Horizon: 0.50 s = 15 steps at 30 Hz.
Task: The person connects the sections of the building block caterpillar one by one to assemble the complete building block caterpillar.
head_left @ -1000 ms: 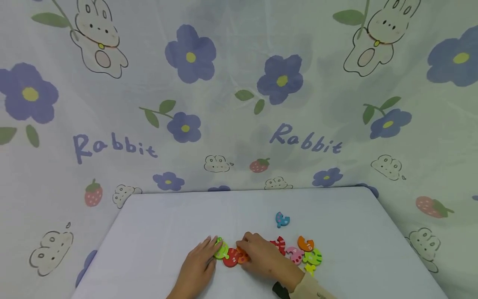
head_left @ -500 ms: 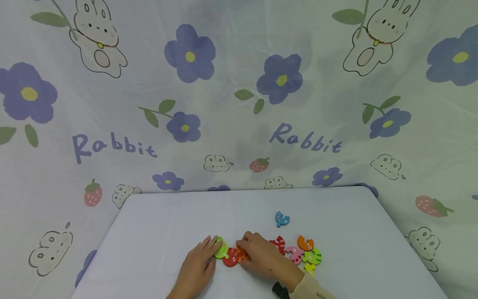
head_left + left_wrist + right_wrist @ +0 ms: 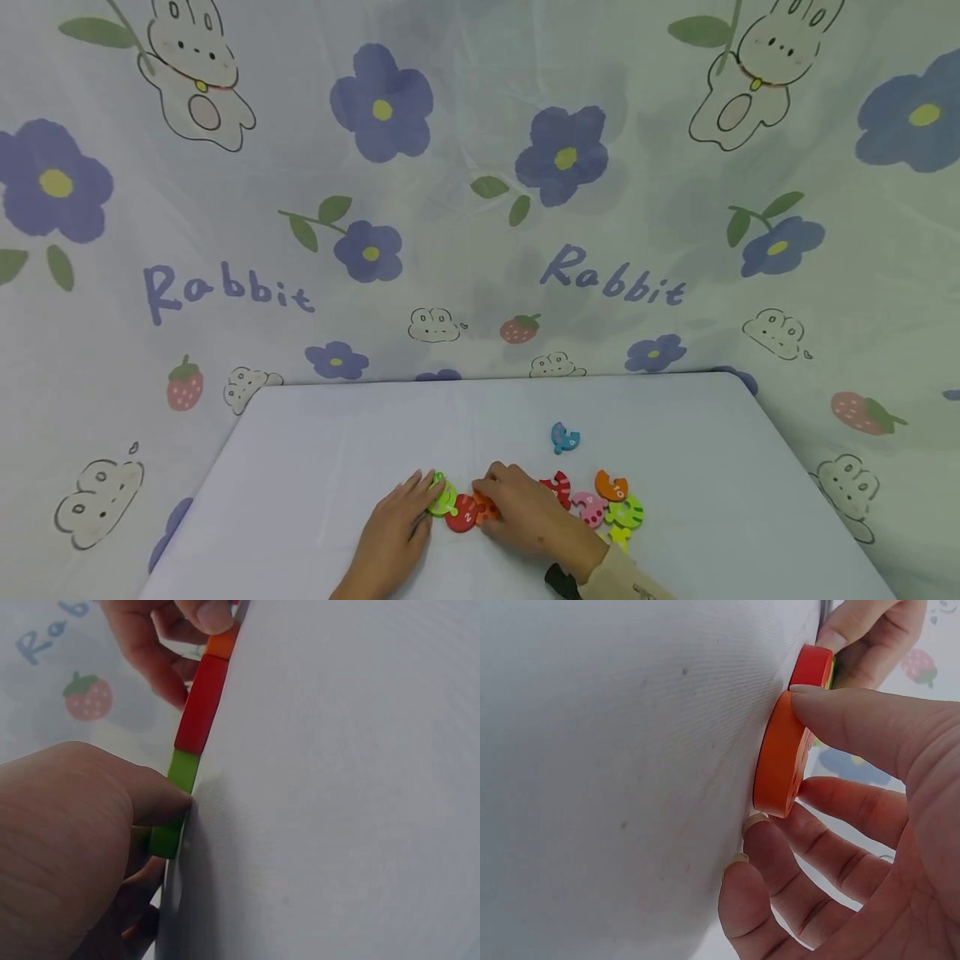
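Nothing on the worktop (image 3: 300,467) visibly moves against the earlier frames; only the head view shifts slightly, so everything sits a touch higher. From the head camera, the left hand (image 3: 393,525) lies at a green piece (image 3: 443,502), the right hand (image 3: 525,508) over an orange piece (image 3: 485,505), with a red piece (image 3: 461,515) joining the two between them. Farther right cluster a second red piece, partly covered (image 3: 558,490), a pink piece (image 3: 588,508), another orange piece (image 3: 611,487), a striped green piece (image 3: 628,512) and a yellow star (image 3: 619,534); a blue piece (image 3: 562,438) lies apart behind. Red bears a readable "2", the backdrop (image 3: 465,167) says "Rabbit" twice, and the sleeve (image 3: 622,579) lettering is too small. From the left wrist, thumb and fingers pinch green's edges, probably steadying that end; green, red and orange touch edge to edge, flat. From the right wrist, thumb and fingers grip orange across its rim, seemingly keeping it snug against red.
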Each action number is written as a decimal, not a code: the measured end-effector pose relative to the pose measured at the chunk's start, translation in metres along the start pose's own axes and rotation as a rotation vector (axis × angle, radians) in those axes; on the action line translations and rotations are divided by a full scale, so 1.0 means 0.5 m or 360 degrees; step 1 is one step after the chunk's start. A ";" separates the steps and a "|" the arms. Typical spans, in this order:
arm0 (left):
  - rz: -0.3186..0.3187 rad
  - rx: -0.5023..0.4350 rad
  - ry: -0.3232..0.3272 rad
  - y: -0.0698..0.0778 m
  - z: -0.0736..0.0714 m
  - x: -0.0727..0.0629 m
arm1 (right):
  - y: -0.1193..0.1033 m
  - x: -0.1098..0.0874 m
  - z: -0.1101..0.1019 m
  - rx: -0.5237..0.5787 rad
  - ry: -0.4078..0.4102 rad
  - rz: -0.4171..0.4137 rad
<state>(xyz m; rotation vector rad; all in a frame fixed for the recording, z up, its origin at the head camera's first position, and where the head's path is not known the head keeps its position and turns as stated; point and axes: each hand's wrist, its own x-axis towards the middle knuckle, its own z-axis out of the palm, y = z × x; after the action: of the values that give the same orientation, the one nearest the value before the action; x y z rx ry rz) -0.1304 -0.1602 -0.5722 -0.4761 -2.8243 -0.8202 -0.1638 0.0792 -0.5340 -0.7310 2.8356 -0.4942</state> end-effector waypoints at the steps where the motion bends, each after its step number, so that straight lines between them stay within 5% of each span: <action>1: 0.0001 0.0002 -0.0003 0.000 0.000 0.001 | 0.000 0.000 0.000 0.0002 0.0005 -0.0001; 15: -0.0010 0.0006 -0.0001 -0.001 0.000 0.002 | 0.006 0.001 0.003 0.0002 0.0004 0.0003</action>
<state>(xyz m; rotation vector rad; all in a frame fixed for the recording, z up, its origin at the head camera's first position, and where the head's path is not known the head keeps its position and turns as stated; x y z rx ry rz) -0.1316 -0.1602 -0.5724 -0.4668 -2.8288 -0.8155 -0.1653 0.0811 -0.5367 -0.7279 2.8378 -0.4969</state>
